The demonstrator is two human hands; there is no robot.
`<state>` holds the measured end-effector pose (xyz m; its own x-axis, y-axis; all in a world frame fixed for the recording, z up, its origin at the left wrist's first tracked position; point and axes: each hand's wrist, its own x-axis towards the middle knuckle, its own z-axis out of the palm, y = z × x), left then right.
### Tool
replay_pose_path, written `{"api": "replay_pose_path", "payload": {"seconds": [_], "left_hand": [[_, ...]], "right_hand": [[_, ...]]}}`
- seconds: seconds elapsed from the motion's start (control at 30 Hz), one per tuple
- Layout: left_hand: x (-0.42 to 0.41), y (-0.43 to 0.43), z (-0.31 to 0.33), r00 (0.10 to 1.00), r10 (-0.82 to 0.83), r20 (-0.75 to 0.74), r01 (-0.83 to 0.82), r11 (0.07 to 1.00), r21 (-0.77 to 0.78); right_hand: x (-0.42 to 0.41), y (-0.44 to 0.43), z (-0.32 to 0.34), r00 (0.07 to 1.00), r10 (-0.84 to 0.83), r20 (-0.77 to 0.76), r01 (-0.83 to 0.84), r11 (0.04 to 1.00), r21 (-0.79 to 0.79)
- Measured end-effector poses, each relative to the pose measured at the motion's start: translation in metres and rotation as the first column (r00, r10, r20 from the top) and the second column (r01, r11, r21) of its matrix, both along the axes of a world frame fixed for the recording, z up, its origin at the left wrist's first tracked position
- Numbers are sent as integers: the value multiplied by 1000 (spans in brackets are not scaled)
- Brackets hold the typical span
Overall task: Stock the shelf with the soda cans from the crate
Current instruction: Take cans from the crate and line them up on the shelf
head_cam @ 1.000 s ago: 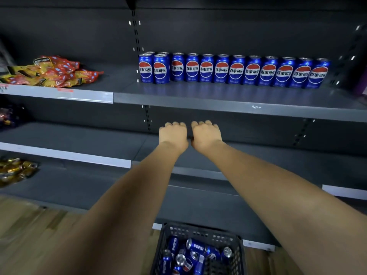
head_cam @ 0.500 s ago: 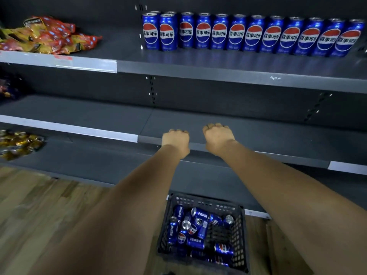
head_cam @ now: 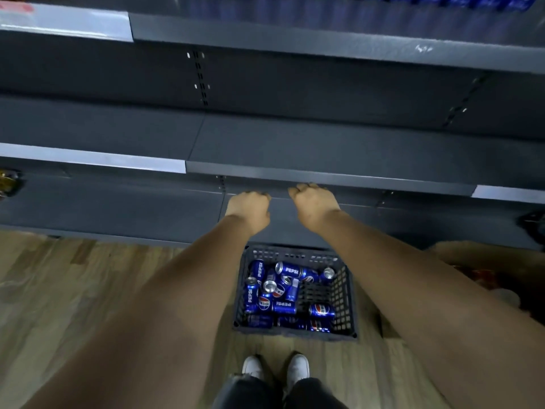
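Below my outstretched arms, on the wood floor: crate (head_cam: 343,290), dark plastic mesh, just ahead of my shoes (head_cam: 275,368).

Contents: soda cans (head_cam: 287,271), blue, a loose jumble lying on their sides and at angles. They are heaped toward the left, and bare mesh shows at the right.

Upper shelf (head_cam: 295,33): a row of blue cans (head_cam: 513,0) stands along it, cut off by the top edge, so I cannot count them.

Middle shelf (head_cam: 324,143): no cans that I can see.

Left hand (head_cam: 249,206) and right hand (head_cam: 312,205): held out side by side, not touching, before the middle shelf's lip. The fingers are curled under and grip nothing.

Status, as I judge it: partly stocked. One row is up, and the crate's remainder is yet to be lifted out and stood upright.
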<state>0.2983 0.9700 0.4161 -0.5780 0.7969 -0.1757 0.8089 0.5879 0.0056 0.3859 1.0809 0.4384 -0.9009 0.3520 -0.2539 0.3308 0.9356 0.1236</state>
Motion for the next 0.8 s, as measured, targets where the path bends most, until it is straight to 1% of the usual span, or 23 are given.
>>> {"api": "replay_pose_path", "payload": {"seconds": [0.13,0.27,0.4,0.53,0.63,0.8], "left_hand": [[11,3,-15,999,-34,-6,34,999,14],[27,8,-37,999,-3,47,2,1000,4],[44,12,-67,993,54,109,-54,999,1],[68,6,-109,983,70,171,-68,998,-17],[78,-5,-150,973,95,212,-87,995,-46],[84,-18,-227,958,92,273,-82,995,-48]], "right_hand": [[6,2,-17,999,15,34,-15,1000,-5],[16,6,-36,998,6,57,-4,999,-34],[35,6,-74,994,15,107,-3,993,-114],[52,4,-116,990,7,142,16,987,-163],[62,0,-149,983,33,179,-1,984,-178],[72,-4,-229,975,66,212,-26,982,-188]]}}
